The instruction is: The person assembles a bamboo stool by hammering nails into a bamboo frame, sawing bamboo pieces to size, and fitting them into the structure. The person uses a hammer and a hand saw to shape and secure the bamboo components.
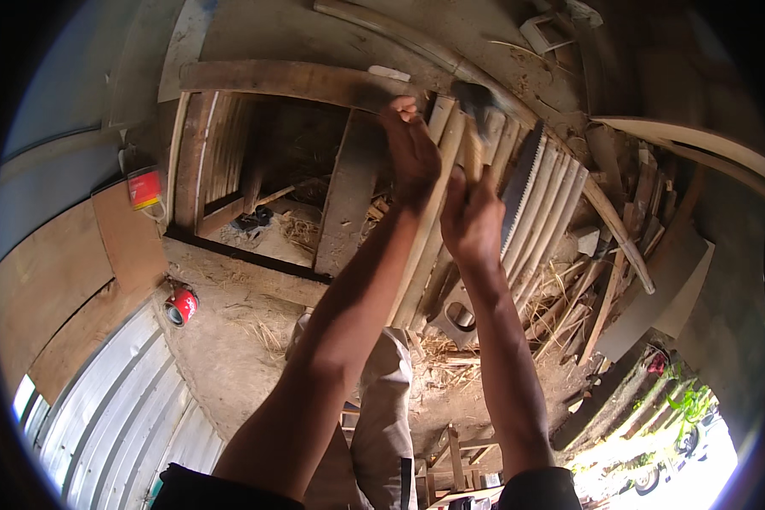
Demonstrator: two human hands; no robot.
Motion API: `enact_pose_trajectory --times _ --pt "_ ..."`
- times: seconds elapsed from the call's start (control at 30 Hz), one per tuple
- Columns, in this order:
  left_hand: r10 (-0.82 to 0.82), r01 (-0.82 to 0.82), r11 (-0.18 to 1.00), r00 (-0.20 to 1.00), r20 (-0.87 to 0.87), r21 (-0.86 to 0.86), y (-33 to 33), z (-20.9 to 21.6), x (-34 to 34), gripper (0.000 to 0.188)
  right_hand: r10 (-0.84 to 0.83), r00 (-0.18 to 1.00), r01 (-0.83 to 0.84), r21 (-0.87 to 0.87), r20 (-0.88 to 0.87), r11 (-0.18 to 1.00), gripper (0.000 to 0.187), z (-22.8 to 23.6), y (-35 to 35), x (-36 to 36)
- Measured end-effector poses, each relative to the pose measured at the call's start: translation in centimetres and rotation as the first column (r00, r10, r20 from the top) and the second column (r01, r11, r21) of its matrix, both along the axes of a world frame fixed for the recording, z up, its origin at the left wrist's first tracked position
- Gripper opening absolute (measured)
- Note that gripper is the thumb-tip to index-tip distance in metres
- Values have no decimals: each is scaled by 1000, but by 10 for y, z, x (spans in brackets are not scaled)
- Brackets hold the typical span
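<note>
My right hand [472, 223] is raised and shut on the wooden handle of a hammer [476, 127], whose dark head is blurred above the slats. My left hand [412, 149] is beside it to the left. Its fingertips are pinched together against the lower edge of a horizontal wooden beam [289, 81]; anything small between them is hidden. A hand saw [523, 183] leans on the row of bamboo slats [561, 191] just right of my right hand. The saw's handle [457, 319] is low, behind my right forearm.
A wooden frame with an upright plank [348, 195] stands behind my hands. A red tin [144, 187] and a red can [181, 306] sit at the left. Corrugated metal sheet [119, 408] lies lower left, with plywood above it. Curved planks and offcuts [646, 280] pile up at the right.
</note>
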State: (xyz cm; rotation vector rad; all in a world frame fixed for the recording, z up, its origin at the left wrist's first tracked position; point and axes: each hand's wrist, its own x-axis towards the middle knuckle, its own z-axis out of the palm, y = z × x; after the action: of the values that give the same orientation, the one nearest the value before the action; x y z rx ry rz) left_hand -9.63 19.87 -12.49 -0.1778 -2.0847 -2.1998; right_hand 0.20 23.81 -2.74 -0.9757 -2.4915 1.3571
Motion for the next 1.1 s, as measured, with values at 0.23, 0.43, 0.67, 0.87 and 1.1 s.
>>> enact_pose_trajectory --times 0.23,0.43,0.67,0.87,1.1 --pt "32 -35 998 998 61 49 4 -5 -2 27 94 989 -113 177 115 978 27 -6 15 -6" --pt "10 -17 996 997 82 86 1 -7 -1 23 168 982 -149 204 -80 968 29 -24 16 3" --pt "-5 13 997 994 107 -74 -5 -4 -5 26 53 998 -56 361 20 931 35 -11 14 -8" --pt "-508 300 738 836 -205 -605 -73 6 54 51 -300 953 303 -90 45 949 39 41 -44 82" --pt "-639 546 495 756 143 -676 -220 35 177 61 -556 828 545 -320 65 775 31 30 -202 251"
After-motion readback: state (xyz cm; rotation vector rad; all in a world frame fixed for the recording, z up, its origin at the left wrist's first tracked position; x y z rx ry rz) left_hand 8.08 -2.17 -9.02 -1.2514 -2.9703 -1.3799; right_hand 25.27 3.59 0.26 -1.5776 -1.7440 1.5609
